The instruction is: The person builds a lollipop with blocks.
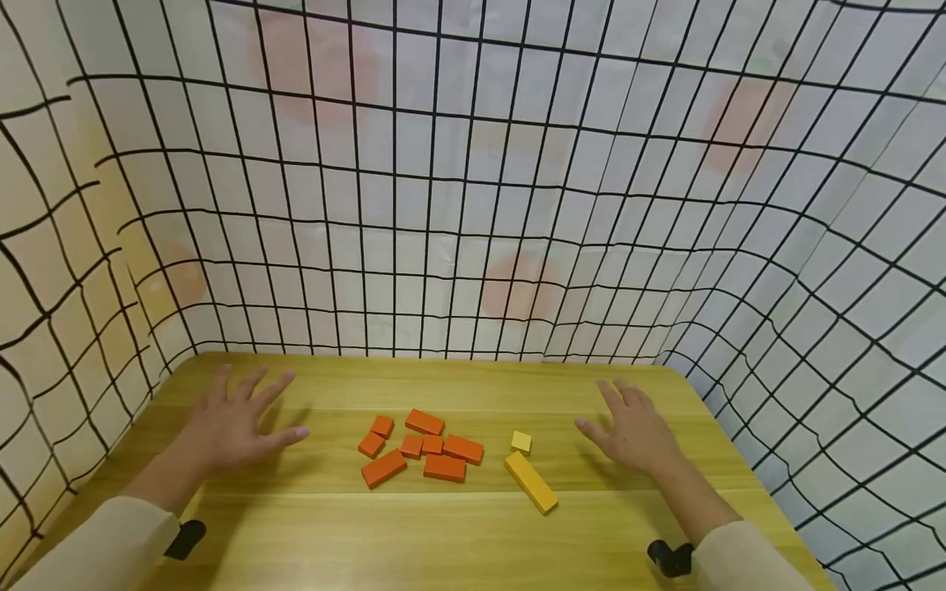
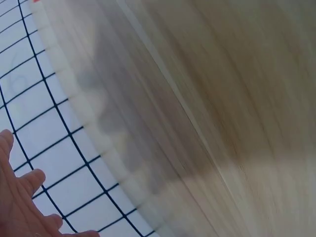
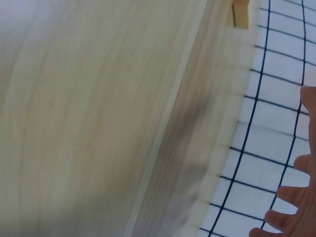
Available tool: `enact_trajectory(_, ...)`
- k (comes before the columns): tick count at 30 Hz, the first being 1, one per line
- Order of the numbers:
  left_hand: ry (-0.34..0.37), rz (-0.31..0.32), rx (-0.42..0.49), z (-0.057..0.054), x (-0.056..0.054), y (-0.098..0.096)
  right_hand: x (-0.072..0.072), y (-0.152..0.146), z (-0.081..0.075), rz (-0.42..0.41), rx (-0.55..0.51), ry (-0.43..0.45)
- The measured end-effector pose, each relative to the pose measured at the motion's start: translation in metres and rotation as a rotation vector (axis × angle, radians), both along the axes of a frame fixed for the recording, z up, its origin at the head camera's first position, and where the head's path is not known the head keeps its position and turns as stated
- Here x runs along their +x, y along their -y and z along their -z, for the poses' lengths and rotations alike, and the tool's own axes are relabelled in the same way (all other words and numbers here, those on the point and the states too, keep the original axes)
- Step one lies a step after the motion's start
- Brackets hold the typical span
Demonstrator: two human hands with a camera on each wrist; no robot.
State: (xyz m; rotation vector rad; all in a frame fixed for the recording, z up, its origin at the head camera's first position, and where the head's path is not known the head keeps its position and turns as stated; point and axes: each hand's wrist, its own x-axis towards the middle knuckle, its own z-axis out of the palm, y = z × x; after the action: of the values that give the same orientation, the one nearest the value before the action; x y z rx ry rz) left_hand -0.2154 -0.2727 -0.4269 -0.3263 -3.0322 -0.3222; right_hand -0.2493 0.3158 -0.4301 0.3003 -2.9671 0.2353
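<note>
Several orange blocks [image 1: 445, 468], some small and some longer, lie in a loose cluster mid-table in the head view. To their right are a long yellow block [image 1: 531, 483] and a small pale yellow block [image 1: 521, 442], close to each other. My left hand [image 1: 235, 427] is over the table's left side with fingers spread, apart from the orange blocks. On the other side, my right hand [image 1: 628, 427] has its fingers extended, nearest the yellow blocks but not touching them. Neither hand holds anything. Part of a yellow block [image 3: 241, 14] shows at the top of the right wrist view.
A wooden table [image 1: 355, 542] carries the blocks. Black grid netting [image 1: 436, 205] rises along its back and both sides, before white sheeting with faint coloured patches. Both sleeves [image 1: 111, 542] reach in from the front edge, each with a dark strap piece beneath.
</note>
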Motion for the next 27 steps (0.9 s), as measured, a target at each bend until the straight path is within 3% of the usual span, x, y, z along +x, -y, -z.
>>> enact_trajectory(9, -0.053, 0.048, -0.004, 0.0, 0.006, -0.011, 0.01, 0.016, -0.004, -0.046, -0.067, 0.025)
enact_trajectory(17, -0.033, 0.06, 0.053, 0.004, 0.011, -0.019, 0.017, 0.031, -0.006, -0.078, -0.092, 0.063)
enact_trajectory(22, -0.028, 0.071, 0.07, 0.004, 0.017, -0.028, 0.025, 0.042, -0.004, -0.102, -0.128, 0.125)
enact_trajectory(27, 0.004, 0.085, 0.108, 0.005, 0.022, -0.041, 0.031, 0.051, -0.003, -0.093, -0.207, 0.241)
